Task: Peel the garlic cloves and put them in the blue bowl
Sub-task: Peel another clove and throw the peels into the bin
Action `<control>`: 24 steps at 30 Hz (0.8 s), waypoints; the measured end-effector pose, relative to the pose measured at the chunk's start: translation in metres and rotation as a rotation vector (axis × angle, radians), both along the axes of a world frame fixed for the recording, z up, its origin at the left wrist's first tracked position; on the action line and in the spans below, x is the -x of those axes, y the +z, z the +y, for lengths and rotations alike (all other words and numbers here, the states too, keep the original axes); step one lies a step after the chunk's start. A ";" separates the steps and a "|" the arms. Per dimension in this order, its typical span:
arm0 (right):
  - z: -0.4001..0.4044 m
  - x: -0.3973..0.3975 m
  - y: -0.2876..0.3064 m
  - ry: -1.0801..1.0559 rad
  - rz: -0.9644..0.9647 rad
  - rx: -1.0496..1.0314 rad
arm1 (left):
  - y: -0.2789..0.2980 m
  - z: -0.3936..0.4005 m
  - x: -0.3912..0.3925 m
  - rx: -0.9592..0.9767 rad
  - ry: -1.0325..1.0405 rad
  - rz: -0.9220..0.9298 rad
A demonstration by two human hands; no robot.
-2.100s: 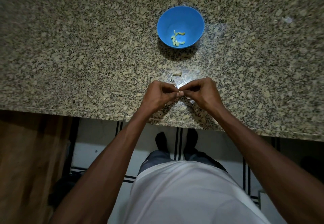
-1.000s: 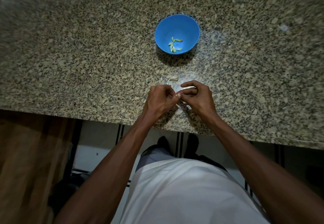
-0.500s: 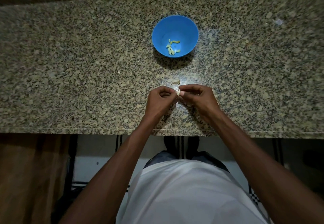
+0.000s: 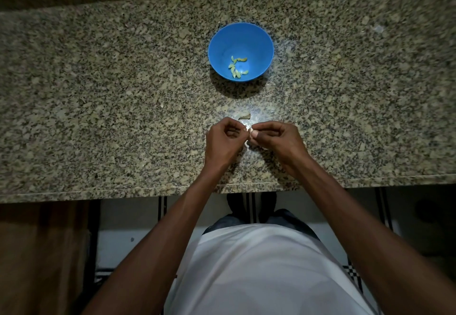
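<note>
No text, label, brand, number or sign can be read anywhere in the head view. The bowl is plain blue with no marking, the speckled counter bears no lettering, and the white shirt shows no print.

— Where are the hands?
— Left hand and right hand pinch a garlic clove near the counter's front edge.
— The blue bowl?
— Behind them, holding peeled cloves.
</note>
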State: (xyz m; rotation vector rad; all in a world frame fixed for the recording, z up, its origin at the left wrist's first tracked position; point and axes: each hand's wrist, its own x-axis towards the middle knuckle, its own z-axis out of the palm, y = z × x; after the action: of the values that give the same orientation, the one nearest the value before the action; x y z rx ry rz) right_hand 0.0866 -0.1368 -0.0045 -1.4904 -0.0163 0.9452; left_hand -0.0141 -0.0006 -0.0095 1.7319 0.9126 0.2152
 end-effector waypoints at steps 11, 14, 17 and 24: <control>-0.001 -0.001 0.003 -0.035 0.219 -0.041 | -0.002 0.000 0.009 -0.027 -0.092 -0.049; -0.002 -0.004 0.005 -0.027 0.265 -0.053 | 0.000 -0.002 0.011 -0.022 -0.134 -0.055; -0.003 -0.008 0.006 0.021 0.306 -0.024 | 0.002 -0.001 0.011 -0.043 -0.143 -0.039; -0.004 -0.015 0.010 0.054 0.326 -0.024 | 0.008 0.000 0.011 -0.111 -0.196 -0.038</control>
State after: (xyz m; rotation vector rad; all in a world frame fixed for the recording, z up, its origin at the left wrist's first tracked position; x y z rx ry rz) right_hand 0.1017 -0.1409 0.0052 -1.3044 0.1685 1.2178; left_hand -0.0249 -0.0011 -0.0011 1.9009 0.7088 0.1718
